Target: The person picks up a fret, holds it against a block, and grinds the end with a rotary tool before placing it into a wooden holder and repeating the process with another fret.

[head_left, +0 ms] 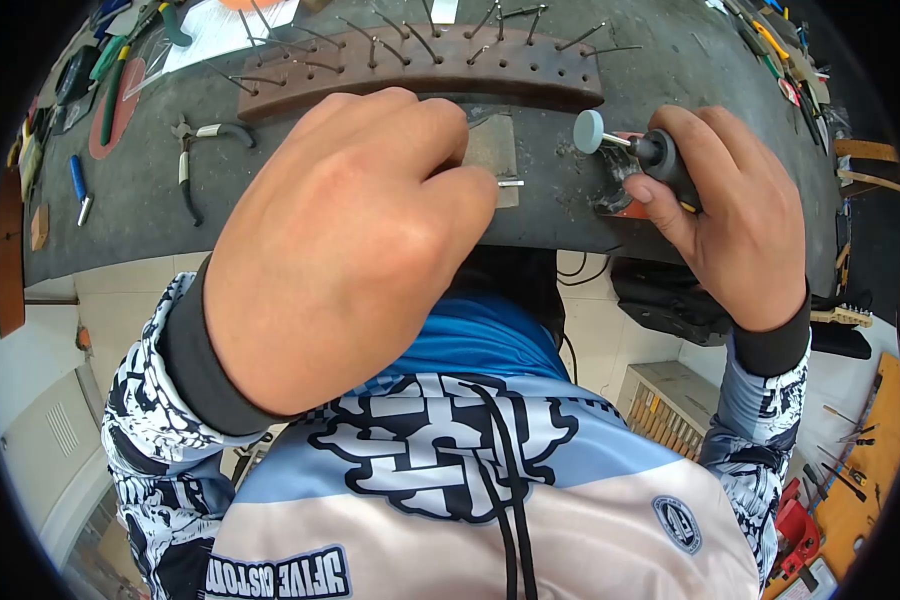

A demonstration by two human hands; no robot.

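Here we look down past our printed hoodie (470, 480) to the dark workbench (670, 70), the largest thing in view, its near edge curving across the frame. On it, towards the far side, lies a long brown wooden block (530, 75) drilled with rows of holes, many of them carrying thin metal pins (390, 45) that stand at various tilts; several holes at its right end are empty. Left of the block lies a pair of pliers (185, 165) with pale grips, and further left a row of hand tools with green and blue handles. Our left hand (340, 240) fills the middle of the frame, fingers curled tight and pinching a short metal pin (511, 184), whose tip juts out just past the fingertips, over a small grey pad (495, 145) on the bench. Our right hand (730, 215) is closed around the black handpiece of a rotary tool (660, 160), whose round grey grinding wheel (589, 131) sits on a short shaft, near the pin's tip but apart from it. Judging by this: one pin is in hand and its tip not yet at the wheel, so the dressing of this piece appears unstarted or between passes. We cannot tell whether the pins in the block are finished or waiting.
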